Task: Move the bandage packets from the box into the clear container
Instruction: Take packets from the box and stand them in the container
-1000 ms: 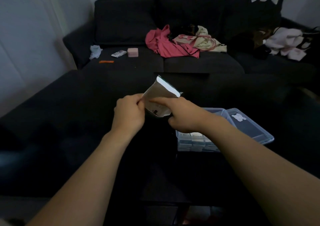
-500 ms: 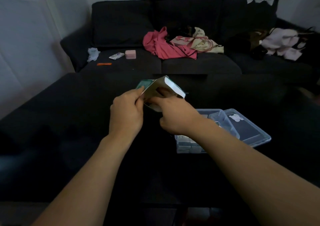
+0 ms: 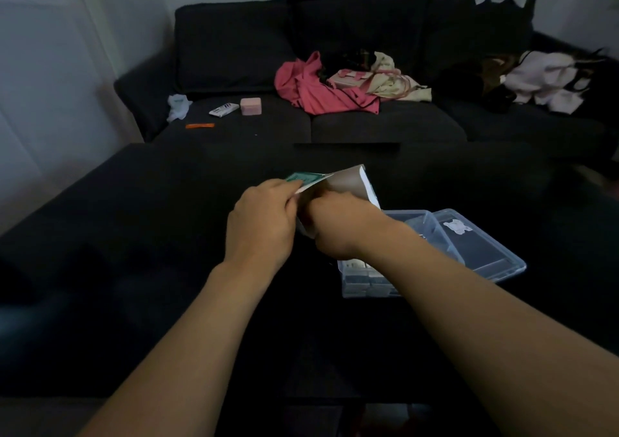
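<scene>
Head view, looking down over two bare forearms that reach forward above a dark tabletop point(image 3: 140, 269). Both hands meet at the middle of the scene around a small box point(image 3: 348, 182) held in the air. The left hand point(image 3: 261, 222) pinches the box's green printed flap at its left edge, fingers curled. The right hand point(image 3: 338, 225) has its fingers tucked into the open box; its grip looks closed on something inside, but the fingertips are hidden, so what it pinches cannot be told. The box's pale inner side faces the camera.

Just right of the hands and a little nearer, a clear container point(image 3: 432, 222) sits on the tabletop, partly covered by the right forearm. Pale packets point(image 3: 361, 277) lie stacked at its near end. Its clear lid point(image 3: 485, 252) lies beside it on the right, touching it.

Far behind, a dark sofa point(image 3: 234, 44) holds a pink garment point(image 3: 311, 91), a small pink block point(image 3: 250, 106), and an orange item point(image 3: 200, 125).
</scene>
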A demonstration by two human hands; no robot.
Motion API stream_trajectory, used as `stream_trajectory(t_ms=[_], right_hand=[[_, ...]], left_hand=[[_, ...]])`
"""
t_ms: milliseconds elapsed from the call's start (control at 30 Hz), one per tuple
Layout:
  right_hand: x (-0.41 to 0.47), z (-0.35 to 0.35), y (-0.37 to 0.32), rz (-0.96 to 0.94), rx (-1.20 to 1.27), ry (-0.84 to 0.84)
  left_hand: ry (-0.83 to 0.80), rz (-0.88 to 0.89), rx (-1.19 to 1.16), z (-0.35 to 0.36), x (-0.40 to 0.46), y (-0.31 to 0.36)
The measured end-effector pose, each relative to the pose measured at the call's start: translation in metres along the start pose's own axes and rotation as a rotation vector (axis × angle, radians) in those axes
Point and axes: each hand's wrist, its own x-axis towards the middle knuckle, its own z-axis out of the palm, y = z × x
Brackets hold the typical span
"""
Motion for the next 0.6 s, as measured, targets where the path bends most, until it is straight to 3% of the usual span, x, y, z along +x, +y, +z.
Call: stream_trajectory(t_ms=[67, 167, 367, 467, 600], right_hand=[[-0.002, -0.003, -0.001, 0.019, 0.02, -0.013], [-0.005, -0.007, 0.003, 0.007, 0.03, 0.14], [-0.019, -0.019, 0.013, -0.11, 0.587, 0.39], [-0.028, -0.02, 0.026, 0.034, 0.965, 0.442], [-0.04, -0.019, 0.054, 0.193, 1.144, 0.336]], left_hand=[[0.006, -0.026, 0.021, 0.001, 0.001, 0.002], [0.03, -0.138, 0.082, -0.002, 0.004, 0.0], [-0.044, -0.396, 0.147, -0.008, 0.005, -0.01], [-0.144, -0.508, 0.084, -0.003, 0.005, -0.014], [-0.266, -0.565, 0.014, 0.002, 0.003, -0.017]])
